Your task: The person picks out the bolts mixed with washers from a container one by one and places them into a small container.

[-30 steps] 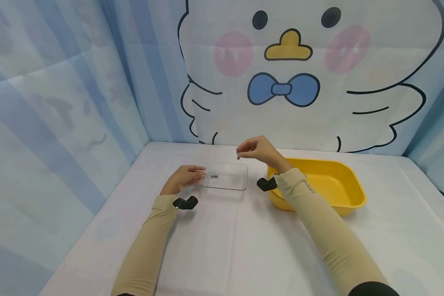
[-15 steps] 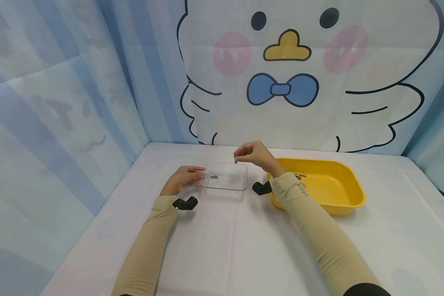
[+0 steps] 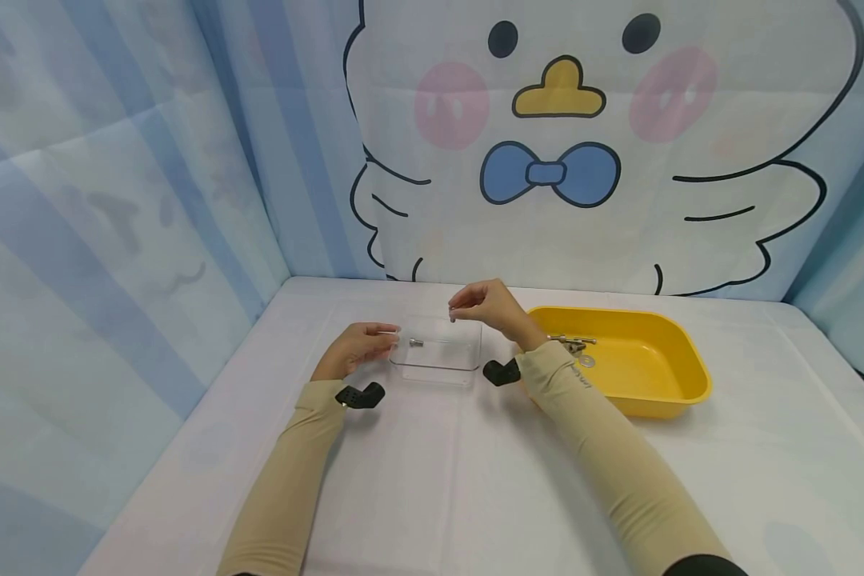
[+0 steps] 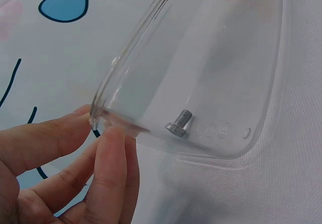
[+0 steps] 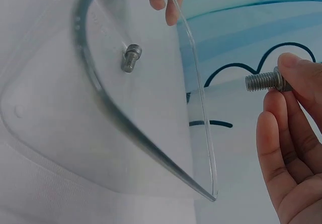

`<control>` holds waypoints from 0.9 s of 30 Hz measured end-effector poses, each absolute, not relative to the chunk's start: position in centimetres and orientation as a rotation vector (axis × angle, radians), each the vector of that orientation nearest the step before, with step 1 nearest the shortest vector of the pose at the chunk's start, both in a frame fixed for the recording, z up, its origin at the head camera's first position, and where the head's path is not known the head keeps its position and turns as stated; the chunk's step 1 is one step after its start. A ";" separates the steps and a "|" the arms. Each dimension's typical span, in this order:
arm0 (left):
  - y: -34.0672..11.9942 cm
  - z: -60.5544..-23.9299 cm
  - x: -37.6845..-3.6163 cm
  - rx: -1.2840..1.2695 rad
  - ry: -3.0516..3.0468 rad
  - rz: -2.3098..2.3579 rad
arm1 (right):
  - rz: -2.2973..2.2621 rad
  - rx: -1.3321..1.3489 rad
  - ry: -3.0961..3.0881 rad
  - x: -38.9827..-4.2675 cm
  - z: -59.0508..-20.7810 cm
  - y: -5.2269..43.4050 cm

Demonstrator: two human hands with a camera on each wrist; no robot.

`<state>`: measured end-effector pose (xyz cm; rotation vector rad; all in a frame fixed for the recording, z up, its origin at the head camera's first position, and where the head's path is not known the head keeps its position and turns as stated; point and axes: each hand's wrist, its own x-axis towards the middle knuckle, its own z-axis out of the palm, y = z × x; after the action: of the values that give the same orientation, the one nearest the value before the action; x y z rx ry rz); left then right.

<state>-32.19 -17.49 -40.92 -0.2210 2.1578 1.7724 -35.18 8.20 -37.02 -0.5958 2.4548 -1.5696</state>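
A clear plastic box (image 3: 442, 369) stands on the table, and my left hand (image 3: 356, 350) pinches its left rim between thumb and fingers. Inside the box a short metal bolt (image 4: 180, 123) lies on the floor near the held end. My right hand (image 3: 491, 308) is raised over the box's far edge. In the right wrist view its thumb and fingers pinch a second bolt (image 5: 262, 81) by the head, the threaded shank pointing out toward the box.
To the right, a yellow tray (image 3: 662, 406) holds several metal pieces (image 3: 578, 346), some long and thin, and a ring like a washer (image 3: 586, 361). Behind the white table (image 3: 418, 480) hangs a printed curtain (image 3: 547, 248). The right forearm passes over the tray's left front side.
My right hand has moved a little left and lower toward the box with the bolt in it, uncovering more metal pieces in the tray. The left hand and box have stayed put.
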 end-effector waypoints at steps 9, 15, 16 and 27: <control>-17.5 -40.9 -32.1 -0.215 2.160 1.773 | -1.558 -0.603 2.465 -35.2 -37.1 7.5; -17.5 -40.9 -32.0 -0.212 2.172 1.759 | -1.553 -0.611 2.447 -35.3 -37.2 7.5; -17.5 -40.9 -32.1 -0.216 2.173 1.757 | -1.555 -0.617 2.436 -35.2 -37.2 7.6; -17.5 -41.1 -32.1 -0.213 2.165 1.777 | -1.556 -0.657 2.348 -35.3 -37.4 7.8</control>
<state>-32.11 -17.50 -41.06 -0.2127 2.1646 1.7768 -35.26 7.82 -37.37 -0.6568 2.3481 -1.5560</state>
